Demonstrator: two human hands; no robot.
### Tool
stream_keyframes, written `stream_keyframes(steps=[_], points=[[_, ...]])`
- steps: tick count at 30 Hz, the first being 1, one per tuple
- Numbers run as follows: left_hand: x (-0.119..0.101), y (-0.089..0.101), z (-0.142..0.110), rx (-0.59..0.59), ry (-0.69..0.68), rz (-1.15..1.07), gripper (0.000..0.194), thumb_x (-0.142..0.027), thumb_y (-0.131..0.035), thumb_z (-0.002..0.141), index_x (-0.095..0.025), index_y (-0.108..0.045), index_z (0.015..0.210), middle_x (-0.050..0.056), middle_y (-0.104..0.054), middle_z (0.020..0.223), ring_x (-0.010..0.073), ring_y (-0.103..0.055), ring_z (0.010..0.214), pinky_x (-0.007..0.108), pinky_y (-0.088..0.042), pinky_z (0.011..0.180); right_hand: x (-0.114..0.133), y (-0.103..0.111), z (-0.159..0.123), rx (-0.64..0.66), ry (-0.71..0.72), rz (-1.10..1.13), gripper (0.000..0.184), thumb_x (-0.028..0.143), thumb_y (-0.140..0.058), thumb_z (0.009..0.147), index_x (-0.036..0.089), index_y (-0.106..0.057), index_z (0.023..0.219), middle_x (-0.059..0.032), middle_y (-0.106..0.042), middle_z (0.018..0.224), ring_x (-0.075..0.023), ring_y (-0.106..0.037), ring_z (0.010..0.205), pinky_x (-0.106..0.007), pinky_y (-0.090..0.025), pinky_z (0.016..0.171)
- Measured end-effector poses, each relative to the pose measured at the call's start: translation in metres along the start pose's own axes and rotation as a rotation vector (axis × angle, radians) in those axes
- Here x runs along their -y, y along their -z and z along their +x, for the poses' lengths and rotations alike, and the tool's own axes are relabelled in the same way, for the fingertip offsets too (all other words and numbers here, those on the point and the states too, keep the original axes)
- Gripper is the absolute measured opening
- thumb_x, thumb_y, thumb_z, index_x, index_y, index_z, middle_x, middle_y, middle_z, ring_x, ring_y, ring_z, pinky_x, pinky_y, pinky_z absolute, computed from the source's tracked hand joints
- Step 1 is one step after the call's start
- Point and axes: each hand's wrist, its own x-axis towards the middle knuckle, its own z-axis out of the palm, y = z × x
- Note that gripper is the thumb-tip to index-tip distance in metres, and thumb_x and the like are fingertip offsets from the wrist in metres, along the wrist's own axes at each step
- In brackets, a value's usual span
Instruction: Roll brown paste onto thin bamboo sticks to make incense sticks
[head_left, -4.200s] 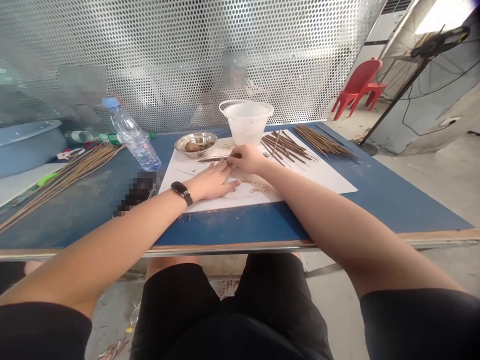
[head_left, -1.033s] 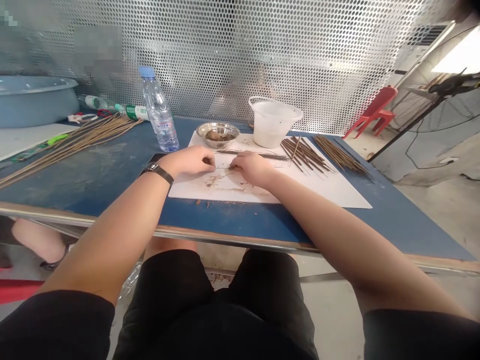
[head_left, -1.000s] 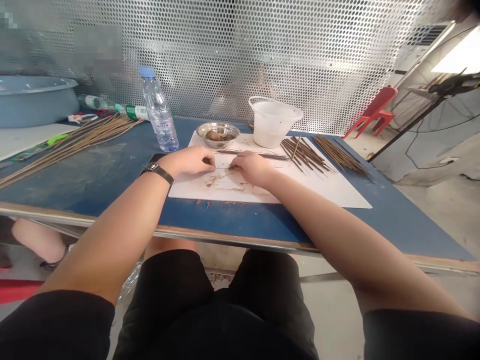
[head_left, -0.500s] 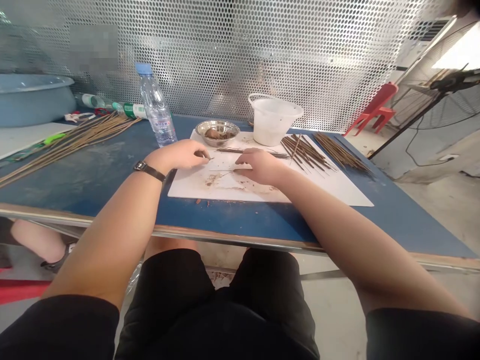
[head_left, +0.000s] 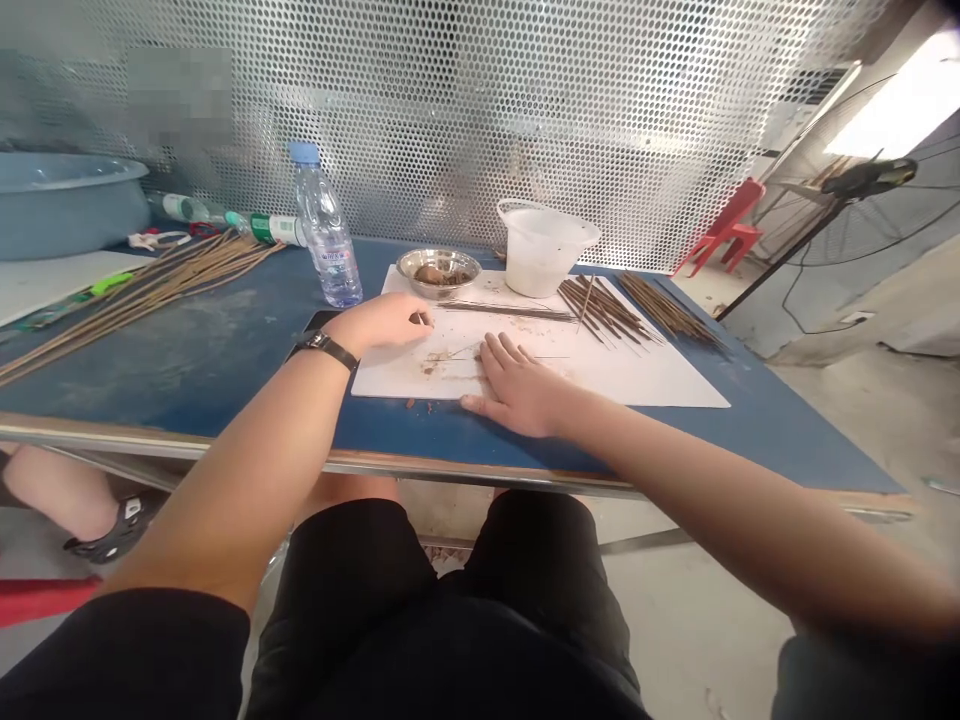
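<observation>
A blue table [head_left: 187,370] is seen against a perforated metal screen [head_left: 480,110]. Long brown sticks [head_left: 150,295] are laid out at the left, then a water bottle [head_left: 324,235]. On a white sheet [head_left: 637,385], the left hand [head_left: 382,322] is curled, its grip too fine to tell. Thin slivers [head_left: 450,352] are lying between it and the right hand [head_left: 517,395], which is spread open, released. Dark sticks [head_left: 600,310] are piled beyond it.

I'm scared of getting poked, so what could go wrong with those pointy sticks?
The thin dark sticks have fine tips that might prick the right hand if it reaches across them. The left hand is close to the water bottle, which could get knocked over onto the white sheet.
</observation>
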Motion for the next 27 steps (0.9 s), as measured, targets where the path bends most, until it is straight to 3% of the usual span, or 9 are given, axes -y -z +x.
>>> stream_keyframes(steps=[5, 10, 14, 17, 23, 27], points=[[0.004, -0.003, 0.005, 0.013, -0.013, -0.004, 0.033, -0.043, -0.064, 0.092, -0.024, -0.080, 0.114, 0.008, -0.081, 0.120, 0.0263, -0.072, 0.094, 0.032, -0.049, 0.076, 0.017, 0.003, -0.012, 0.027, -0.044, -0.027, 0.122, 0.092, -0.013, 0.096, -0.001, -0.025, 0.174, -0.0252, -0.017, 0.182, -0.0506, -0.014, 0.168, -0.068, -0.023, 0.135], [0.004, -0.009, 0.006, -0.013, -0.019, -0.026, 0.035, -0.044, -0.065, 0.088, -0.024, -0.080, 0.112, 0.008, -0.082, 0.116, 0.0270, -0.073, 0.094, 0.032, -0.050, 0.076, 0.020, 0.013, 0.024, 0.084, -0.170, -0.076, 0.123, 0.087, -0.004, 0.097, -0.009, -0.018, 0.172, -0.0301, -0.009, 0.182, -0.0510, -0.006, 0.169, -0.064, -0.019, 0.136], [0.004, -0.011, 0.007, -0.035, -0.033, -0.028, 0.034, -0.044, -0.064, 0.087, -0.023, -0.080, 0.109, 0.007, -0.082, 0.113, 0.0273, -0.073, 0.096, 0.032, -0.050, 0.077, 0.009, 0.017, 0.041, 0.096, -0.165, -0.061, 0.119, 0.085, -0.005, 0.099, -0.006, -0.019, 0.173, -0.0274, -0.007, 0.183, -0.0481, -0.001, 0.170, -0.062, -0.017, 0.137], [0.006, -0.011, 0.009, -0.034, -0.029, -0.032, 0.037, -0.046, -0.064, 0.087, -0.023, -0.081, 0.111, 0.008, -0.083, 0.115, 0.0286, -0.073, 0.098, 0.033, -0.050, 0.078, 0.003, 0.016, 0.029, 0.085, -0.078, -0.053, 0.117, 0.086, -0.011, 0.099, -0.003, -0.022, 0.174, -0.0244, -0.009, 0.183, -0.0460, -0.003, 0.170, -0.062, -0.019, 0.136], [0.012, -0.012, 0.016, -0.010, -0.003, -0.060, 0.038, -0.049, -0.066, 0.085, -0.027, -0.082, 0.112, 0.006, -0.082, 0.122, 0.0285, -0.073, 0.102, 0.033, -0.050, 0.081, 0.014, 0.019, -0.013, 0.076, 0.032, -0.043, 0.113, 0.087, -0.013, 0.100, 0.003, -0.036, 0.172, -0.0240, -0.035, 0.177, -0.0432, -0.032, 0.166, -0.060, -0.032, 0.133], [0.012, -0.012, 0.015, -0.004, 0.001, -0.062, 0.035, -0.048, -0.066, 0.086, -0.026, -0.081, 0.110, 0.006, -0.082, 0.123, 0.0271, -0.073, 0.101, 0.032, -0.049, 0.078, 0.016, 0.016, -0.015, 0.055, 0.011, -0.018, 0.110, 0.085, -0.010, 0.102, 0.003, -0.038, 0.171, -0.0238, -0.034, 0.177, -0.0428, -0.030, 0.166, -0.060, -0.030, 0.134]])
